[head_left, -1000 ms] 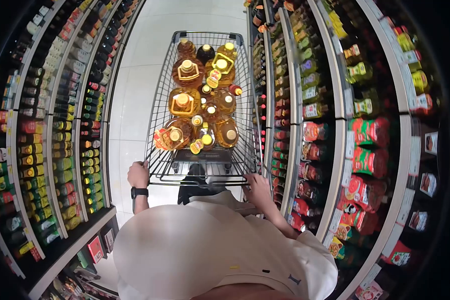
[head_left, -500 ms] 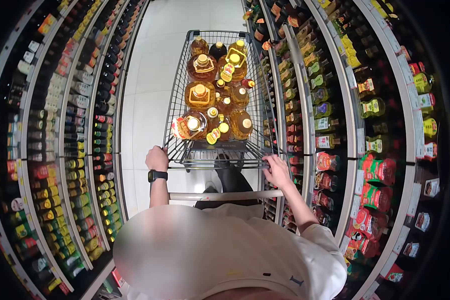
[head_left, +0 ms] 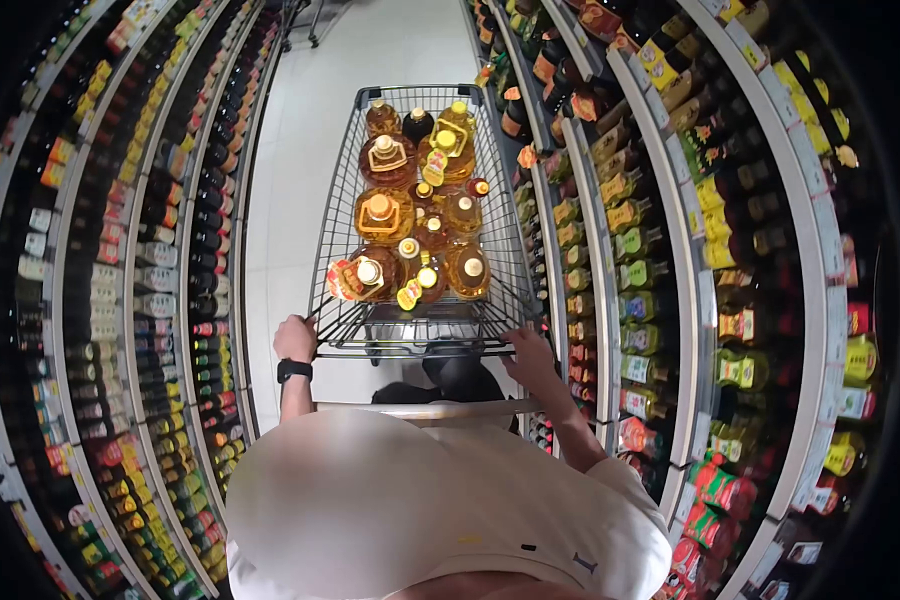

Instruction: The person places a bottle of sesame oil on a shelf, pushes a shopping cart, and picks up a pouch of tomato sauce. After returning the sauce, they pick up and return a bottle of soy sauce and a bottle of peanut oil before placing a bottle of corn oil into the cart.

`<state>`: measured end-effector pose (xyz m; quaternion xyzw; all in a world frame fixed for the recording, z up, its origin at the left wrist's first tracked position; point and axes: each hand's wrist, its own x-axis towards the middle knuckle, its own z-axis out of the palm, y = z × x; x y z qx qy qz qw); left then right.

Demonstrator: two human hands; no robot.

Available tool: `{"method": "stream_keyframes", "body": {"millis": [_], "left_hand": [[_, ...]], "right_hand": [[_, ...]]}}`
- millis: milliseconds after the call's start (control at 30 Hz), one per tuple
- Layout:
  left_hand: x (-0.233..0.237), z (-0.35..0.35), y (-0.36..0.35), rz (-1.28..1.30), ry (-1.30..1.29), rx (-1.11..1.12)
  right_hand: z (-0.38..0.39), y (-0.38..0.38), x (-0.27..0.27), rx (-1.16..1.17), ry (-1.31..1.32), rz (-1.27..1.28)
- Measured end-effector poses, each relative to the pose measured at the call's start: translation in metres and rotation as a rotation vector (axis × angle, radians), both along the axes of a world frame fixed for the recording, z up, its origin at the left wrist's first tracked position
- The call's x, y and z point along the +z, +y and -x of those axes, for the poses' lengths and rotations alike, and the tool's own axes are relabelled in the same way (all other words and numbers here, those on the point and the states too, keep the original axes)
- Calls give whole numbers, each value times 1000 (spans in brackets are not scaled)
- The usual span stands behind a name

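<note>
A wire shopping cart (head_left: 330, 235) stands in front of me, loaded with several large bottles of golden oil (head_left: 379, 213) and a dark bottle (head_left: 417, 124). My left hand (head_left: 295, 338), with a black watch (head_left: 293, 370) on its wrist, is closed on the cart's near left corner. At the near right corner, my right hand (head_left: 530, 355) has its fingers curled over the wire frame. The light cart handle (head_left: 450, 410) crosses between my forearms, nearer my body. A bottle with a red and yellow tag (head_left: 368, 271) sits at the basket's near left.
Tall shelves of dark bottles (head_left: 205, 280) line the left side. On the right, shelves carry green-labelled bottles (head_left: 635, 275) and red packages (head_left: 720, 490) close to the cart. Pale floor tiles (head_left: 320, 70) run ahead, with wheels of another cart (head_left: 313, 40) at the far end.
The cart and I have moved forward along the aisle; the shelves have slid back past us. Wheels of another cart have come into view ahead. Both hands keep their hold on the cart.
</note>
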<state>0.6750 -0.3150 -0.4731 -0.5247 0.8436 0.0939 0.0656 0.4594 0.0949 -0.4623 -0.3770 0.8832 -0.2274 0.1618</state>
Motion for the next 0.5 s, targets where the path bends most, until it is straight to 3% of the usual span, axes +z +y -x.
{"method": "stream_keyframes", "body": {"millis": [500], "left_hand": [[-7, 244, -166, 39, 19, -75]], "right_hand": [[255, -160, -5, 9, -3, 32]]}}
